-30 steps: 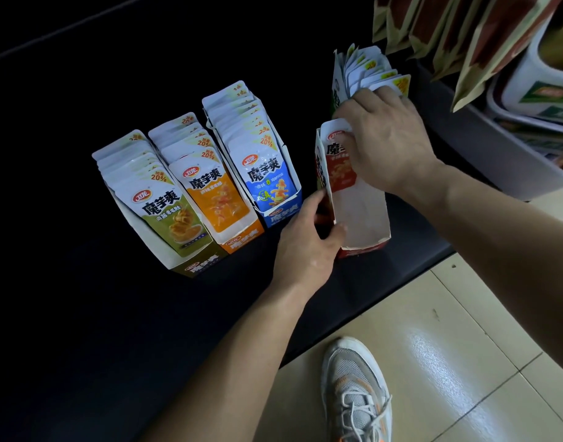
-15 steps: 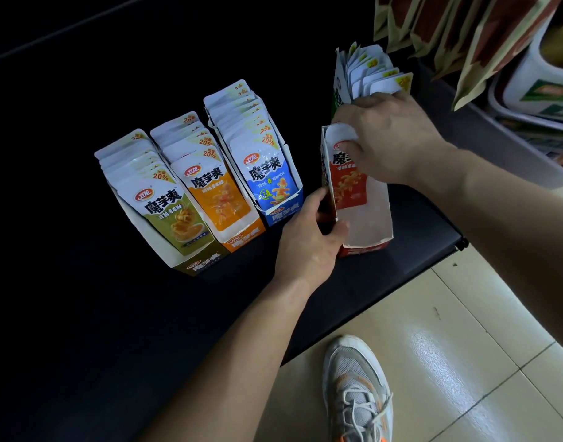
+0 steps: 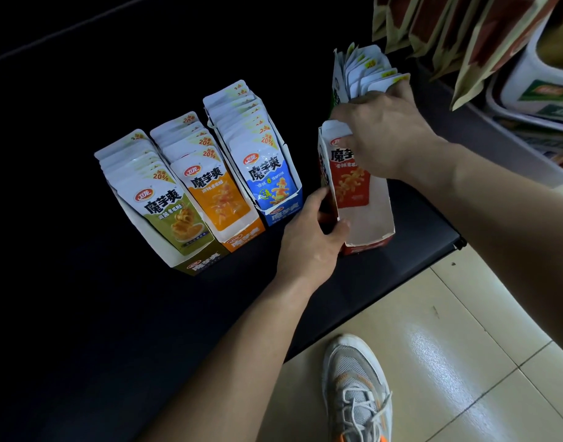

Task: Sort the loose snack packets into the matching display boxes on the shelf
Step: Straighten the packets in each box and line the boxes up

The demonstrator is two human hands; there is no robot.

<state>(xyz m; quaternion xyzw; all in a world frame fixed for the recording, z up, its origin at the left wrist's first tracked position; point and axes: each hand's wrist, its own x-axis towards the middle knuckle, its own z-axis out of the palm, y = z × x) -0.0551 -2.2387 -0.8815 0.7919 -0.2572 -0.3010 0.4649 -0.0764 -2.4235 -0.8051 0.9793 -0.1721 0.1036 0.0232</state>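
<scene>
Right of centre in the frame, a red display box (image 3: 369, 226) stands on the dark shelf (image 3: 82, 314), close to its front right corner. The left hand (image 3: 309, 240) grips the box's left wall, thumb at the inner side and fingers curled round the outside. The right hand (image 3: 382, 135) comes in from the right with its fingers curled over the top of a red snack packet (image 3: 350, 183), holding it upright inside the rear part of the box; the front part of the box shows bare white card.

Left of this, three more display boxes sit side by side, touching, each filled with a row of matching packets: a blue box (image 3: 285, 213) nearest the left hand, an orange box (image 3: 246, 236) in the middle, and an olive-green box (image 3: 205, 263) at the far left.

Just behind the right hand, a fanned bunch of white-topped packets (image 3: 366, 71) stands upright in a green-sided box, its lower part hidden by the hand.

Brown and cream bags (image 3: 465, 33) hang at the upper right, with a white tub (image 3: 548, 81) beside them. At the bottom, a grey sneaker (image 3: 356, 387) rests on pale floor tiles (image 3: 465, 346).
</scene>
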